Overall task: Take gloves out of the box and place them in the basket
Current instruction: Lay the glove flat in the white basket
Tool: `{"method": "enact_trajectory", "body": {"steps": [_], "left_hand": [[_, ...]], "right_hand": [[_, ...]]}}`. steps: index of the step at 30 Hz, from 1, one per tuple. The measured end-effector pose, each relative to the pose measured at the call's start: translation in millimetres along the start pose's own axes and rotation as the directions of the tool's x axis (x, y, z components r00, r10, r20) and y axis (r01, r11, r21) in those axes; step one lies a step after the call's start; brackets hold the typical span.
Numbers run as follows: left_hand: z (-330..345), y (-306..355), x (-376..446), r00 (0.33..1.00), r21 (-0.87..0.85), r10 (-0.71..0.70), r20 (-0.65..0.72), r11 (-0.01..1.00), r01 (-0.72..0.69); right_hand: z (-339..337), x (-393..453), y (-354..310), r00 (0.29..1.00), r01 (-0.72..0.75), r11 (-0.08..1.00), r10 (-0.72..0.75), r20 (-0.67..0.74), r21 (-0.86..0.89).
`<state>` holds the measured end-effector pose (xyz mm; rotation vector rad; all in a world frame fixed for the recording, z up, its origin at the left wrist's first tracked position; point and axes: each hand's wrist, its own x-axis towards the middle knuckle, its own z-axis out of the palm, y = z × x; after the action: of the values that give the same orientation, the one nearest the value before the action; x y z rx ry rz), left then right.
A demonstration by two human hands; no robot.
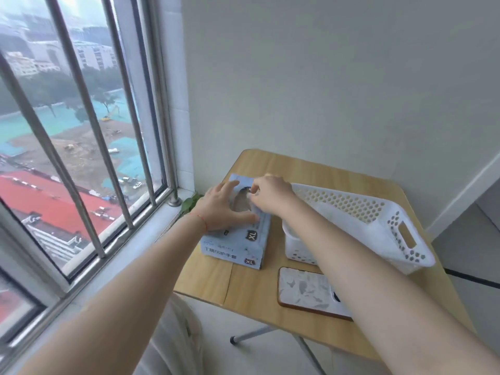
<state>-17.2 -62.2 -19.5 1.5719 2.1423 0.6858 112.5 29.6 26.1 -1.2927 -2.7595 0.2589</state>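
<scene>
At surface's left edge, left hand point(221, 205) lies spread flat on box point(238, 236); right hand point(270, 197) pinches glove point(247, 194) at opening.

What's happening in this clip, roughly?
A person is working at a small wooden table by a window. The left hand lies flat on the blue glove box, steadying it, while the right hand pinches at something pale in the box's opening, apparently a glove. The white basket sits just right of the box; I can't tell if anything is in it. A phone lies nearer the camera.
</scene>
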Motion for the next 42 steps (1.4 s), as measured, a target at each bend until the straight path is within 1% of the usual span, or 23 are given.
{"method": "enact_trajectory", "body": {"steps": [2,4,7,10,12,13,15,17,18,21,25,28,29,30,33,34,35,37,38,40,42], "left_hand": [[5,-13,-3,0.999,-0.01,0.037,0.029,0.999,-0.037],[11,-18,-4,0.999,-0.047,0.046,0.023,0.998,-0.045],[15,-18,-6,0.999,-0.019,0.04,0.012,0.999,-0.04],[16,-17,-7,1.0,0.005,0.021,0.02,1.0,-0.021],[15,-16,-7,1.0,0.029,0.014,0.02,0.999,-0.015],[15,-15,-7,1.0,0.041,0.011,0.02,0.999,-0.012],[15,-15,-7,1.0,0.049,0.005,0.017,0.999,-0.006],[14,-16,-7,1.0,0.021,0.003,0.022,1.0,-0.003],[13,-15,-8,1.0,0.019,0.001,0.021,1.0,-0.002],[11,-13,-10,1.0,0.035,-0.01,0.026,0.999,0.009],[10,-9,-10,1.0,0.068,-0.016,0.023,0.998,0.014],[12,-12,-8,0.999,0.051,-0.025,0.029,0.998,0.024],[13,-12,-8,0.999,0.037,-0.026,0.028,0.999,0.025],[13,-12,-8,0.999,0.028,-0.026,0.026,0.999,0.025],[14,-11,-9,1.0,0.016,-0.021,0.02,1.0,0.021],[14,-11,-9,1.0,0.016,-0.02,0.02,1.0,0.019],[14,-10,-10,1.0,0.018,-0.018,0.02,1.0,0.018],[14,-10,-10,0.999,0.018,-0.021,0.026,1.0,0.021],[14,-11,-9,0.999,0.015,-0.022,0.029,1.0,0.022],[14,-10,-10,0.999,0.008,-0.017,0.032,1.0,0.017],[13,-9,-10,0.999,-0.004,-0.016,0.029,1.0,0.016]], "right_hand": [[8,7,-9,0.999,-0.019,0.996,0.023,0.044,-0.088],[15,12,-14,0.997,-0.043,0.986,0.053,0.059,-0.163],[22,18,-18,0.996,-0.084,0.978,0.082,-0.016,-0.192],[23,16,-19,0.995,-0.053,0.976,0.035,-0.088,-0.213],[20,12,-23,0.997,0.026,0.979,-0.04,-0.065,-0.2],[16,9,-25,0.996,0.065,0.987,-0.073,-0.045,-0.145],[6,3,-28,0.996,0.081,0.992,-0.079,-0.03,0.093],[-6,-1,-27,0.998,0.038,0.937,-0.016,-0.067,0.347],[-12,-4,-25,0.995,0.025,0.9,0.019,-0.096,0.436],[-22,-13,-20,0.987,0.034,0.824,0.062,-0.149,0.566],[-23,-26,-26,0.992,0.073,0.787,0.006,-0.127,0.613],[-23,-33,-30,0.997,0.083,0.832,-0.074,-0.038,0.548],[-23,-32,-29,0.997,0.072,0.854,-0.077,-0.011,0.516],[-23,-30,-28,0.998,0.055,0.876,-0.058,-0.009,0.48],[-19,-17,-16,0.993,-0.009,0.951,0.045,-0.109,0.309],[-17,-14,-13,0.993,-0.035,0.97,0.06,-0.098,0.242],[-13,-11,-11,0.996,-0.061,0.985,0.07,-0.053,0.164],[-4,-7,-13,0.995,-0.092,0.995,0.093,0.037,-0.03],[0,-6,-16,0.995,-0.09,0.99,0.095,0.041,-0.111],[9,-3,-22,0.997,-0.076,0.981,0.077,0.001,-0.178],[13,-2,-29,0.997,-0.078,0.978,0.079,-0.004,-0.195]]}}
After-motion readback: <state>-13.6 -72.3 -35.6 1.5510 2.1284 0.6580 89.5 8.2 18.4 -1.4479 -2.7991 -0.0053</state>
